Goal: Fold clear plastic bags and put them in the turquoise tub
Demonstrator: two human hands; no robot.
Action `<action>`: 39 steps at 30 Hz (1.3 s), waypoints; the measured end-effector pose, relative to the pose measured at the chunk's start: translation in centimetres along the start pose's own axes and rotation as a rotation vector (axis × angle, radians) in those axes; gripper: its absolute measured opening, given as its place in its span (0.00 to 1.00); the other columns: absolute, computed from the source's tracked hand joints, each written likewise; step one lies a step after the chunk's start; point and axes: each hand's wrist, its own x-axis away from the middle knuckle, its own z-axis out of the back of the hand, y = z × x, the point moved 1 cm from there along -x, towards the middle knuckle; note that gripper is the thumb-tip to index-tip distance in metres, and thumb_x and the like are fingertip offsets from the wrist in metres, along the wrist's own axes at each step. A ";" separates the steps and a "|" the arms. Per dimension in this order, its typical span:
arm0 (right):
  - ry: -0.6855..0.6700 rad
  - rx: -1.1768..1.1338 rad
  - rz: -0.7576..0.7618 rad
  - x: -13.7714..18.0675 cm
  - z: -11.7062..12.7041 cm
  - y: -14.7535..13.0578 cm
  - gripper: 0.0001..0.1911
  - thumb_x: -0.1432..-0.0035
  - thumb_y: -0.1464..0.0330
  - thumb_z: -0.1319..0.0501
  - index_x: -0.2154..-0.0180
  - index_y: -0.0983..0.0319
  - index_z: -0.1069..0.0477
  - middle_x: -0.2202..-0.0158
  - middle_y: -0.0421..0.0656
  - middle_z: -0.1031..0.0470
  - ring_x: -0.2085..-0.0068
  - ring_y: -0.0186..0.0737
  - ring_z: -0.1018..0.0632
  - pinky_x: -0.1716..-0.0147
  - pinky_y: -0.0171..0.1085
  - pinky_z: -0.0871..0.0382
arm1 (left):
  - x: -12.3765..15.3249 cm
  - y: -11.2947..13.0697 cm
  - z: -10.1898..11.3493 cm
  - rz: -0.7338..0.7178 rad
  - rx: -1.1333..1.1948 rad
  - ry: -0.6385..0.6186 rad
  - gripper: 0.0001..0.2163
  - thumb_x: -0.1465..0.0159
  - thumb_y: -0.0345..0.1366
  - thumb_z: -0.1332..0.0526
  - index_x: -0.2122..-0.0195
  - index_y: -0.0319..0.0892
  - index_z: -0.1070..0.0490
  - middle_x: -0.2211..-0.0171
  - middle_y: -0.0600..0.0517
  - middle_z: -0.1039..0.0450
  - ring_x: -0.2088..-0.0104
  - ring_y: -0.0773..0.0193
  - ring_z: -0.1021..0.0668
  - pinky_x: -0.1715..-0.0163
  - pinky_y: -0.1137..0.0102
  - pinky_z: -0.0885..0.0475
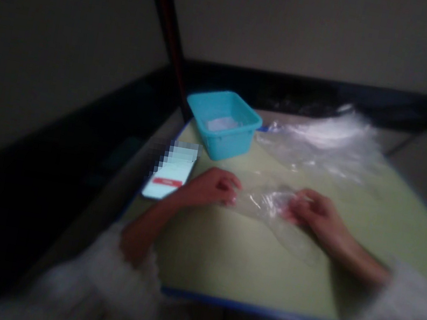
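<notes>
A clear plastic bag point(265, 204) stretches between my two hands, low over the yellow-green tabletop point(259, 277). Its left end is pinched in the closed fingers of my left hand point(215, 186). On the other side my right hand point(317, 213) grips the bag with bent fingers, and a loose part hangs down toward the right. Blur hides the exact fingertips. Whether anything lies inside the bag I cannot make out.
A turquoise plastic basket point(226, 143) with something whitish inside stands at the table's back left. A heap of clear plastic bags point(331, 141) lies at the back right. Left of my left hand rests a phone point(170, 174) with a lit screen. Walls border the back and left.
</notes>
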 end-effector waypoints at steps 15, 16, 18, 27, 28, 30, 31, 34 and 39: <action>-0.296 0.232 0.211 1.1 -0.2 -0.8 0.20 0.52 0.52 0.35 0.74 0.62 0.31 0.76 0.42 0.26 0.74 0.36 0.25 0.76 0.34 0.31 | 1.0 0.9 0.6 0.034 -0.238 -0.307 0.07 0.50 0.31 0.32 0.69 0.36 0.24 0.77 0.54 0.26 0.76 0.71 0.28 0.75 0.77 0.35; -0.334 0.270 0.221 1.2 -0.2 -1.0 0.19 0.50 0.53 0.36 0.74 0.63 0.30 0.75 0.42 0.26 0.73 0.35 0.26 0.76 0.34 0.32 | 1.2 1.0 0.8 0.018 -0.287 -0.337 0.06 0.50 0.31 0.33 0.70 0.36 0.24 0.77 0.54 0.27 0.76 0.71 0.28 0.75 0.77 0.35; -0.413 0.357 0.232 1.6 0.0 -1.4 0.15 0.46 0.56 0.38 0.72 0.63 0.29 0.74 0.42 0.27 0.72 0.35 0.27 0.75 0.33 0.34 | 1.4 1.0 1.2 -0.036 -0.373 -0.378 0.04 0.48 0.31 0.33 0.71 0.37 0.23 0.76 0.54 0.28 0.75 0.71 0.28 0.74 0.77 0.36; -0.648 0.531 0.285 3.6 0.1 -4.2 0.10 0.39 0.65 0.44 0.70 0.63 0.34 0.74 0.38 0.32 0.72 0.33 0.29 0.73 0.32 0.35 | 2.2 2.3 1.5 -0.187 -0.367 -0.512 0.04 0.40 0.32 0.40 0.70 0.38 0.28 0.69 0.52 0.30 0.68 0.68 0.27 0.66 0.75 0.33; -0.677 0.526 0.281 3.8 0.1 -4.4 0.09 0.39 0.65 0.44 0.70 0.62 0.34 0.74 0.39 0.31 0.71 0.33 0.29 0.73 0.32 0.34 | 2.4 2.5 1.4 -0.180 -0.333 -0.537 0.04 0.39 0.32 0.40 0.69 0.38 0.28 0.68 0.52 0.30 0.67 0.67 0.27 0.65 0.74 0.33; -0.721 0.493 0.264 4.1 0.1 -4.7 0.09 0.38 0.66 0.45 0.69 0.63 0.34 0.71 0.41 0.28 0.69 0.34 0.26 0.70 0.33 0.33 | 2.6 2.8 1.3 -0.172 -0.271 -0.568 0.05 0.38 0.34 0.41 0.68 0.39 0.29 0.67 0.51 0.29 0.65 0.66 0.26 0.63 0.73 0.32; -0.735 0.474 0.252 4.3 0.0 -4.9 0.08 0.38 0.66 0.45 0.69 0.63 0.35 0.70 0.42 0.27 0.67 0.35 0.25 0.69 0.33 0.32 | 2.6 2.8 1.2 -0.167 -0.243 -0.568 0.05 0.38 0.35 0.41 0.66 0.39 0.28 0.66 0.51 0.28 0.64 0.66 0.26 0.62 0.72 0.32; -0.788 0.436 0.199 4.7 -0.3 -5.3 0.07 0.38 0.67 0.45 0.69 0.63 0.35 0.68 0.45 0.25 0.64 0.37 0.23 0.67 0.34 0.31 | 2.5 2.7 0.8 -0.151 -0.163 -0.509 0.09 0.38 0.37 0.40 0.58 0.42 0.28 0.58 0.48 0.27 0.56 0.61 0.25 0.55 0.68 0.32; -0.950 0.236 0.023 6.2 -0.1 -5.3 0.07 0.40 0.67 0.42 0.71 0.61 0.36 0.66 0.48 0.23 0.62 0.40 0.22 0.66 0.36 0.30 | 2.2 3.6 -0.7 -0.153 -0.034 -0.509 0.13 0.35 0.37 0.45 0.51 0.45 0.28 0.46 0.49 0.30 0.43 0.59 0.31 0.45 0.66 0.39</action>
